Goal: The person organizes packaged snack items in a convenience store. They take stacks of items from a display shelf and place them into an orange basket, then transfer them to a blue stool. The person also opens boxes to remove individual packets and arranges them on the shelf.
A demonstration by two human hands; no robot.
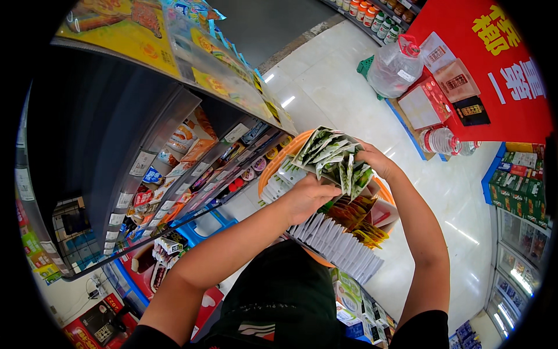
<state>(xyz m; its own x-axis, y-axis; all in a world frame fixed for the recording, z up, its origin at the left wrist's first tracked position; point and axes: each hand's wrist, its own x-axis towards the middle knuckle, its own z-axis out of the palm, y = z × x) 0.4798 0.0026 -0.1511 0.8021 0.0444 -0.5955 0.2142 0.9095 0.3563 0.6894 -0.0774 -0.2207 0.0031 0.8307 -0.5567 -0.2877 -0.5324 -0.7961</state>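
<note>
An open carton [344,134] packed with green-and-white sachets [331,154] is tilted between my hands, above a round orange basket [278,161]. My left hand [309,199] grips the carton's near left side, thumb toward the sachets. At the right side, my right hand [375,161] is closed on the carton's edge, some fingers hidden behind it. In the basket below are brown-and-yellow packets [356,216], a long row of white packets [340,245] nearest my body, and more pale packets [280,181] at the left.
A dark store shelf [157,139] of packaged snacks stands close on my left, a blue stool [212,225] beneath it. Right of the tiled floor [325,75] are a large clear jug [397,68] and a red display board [494,64]. Boxes [349,299] stand beside my body.
</note>
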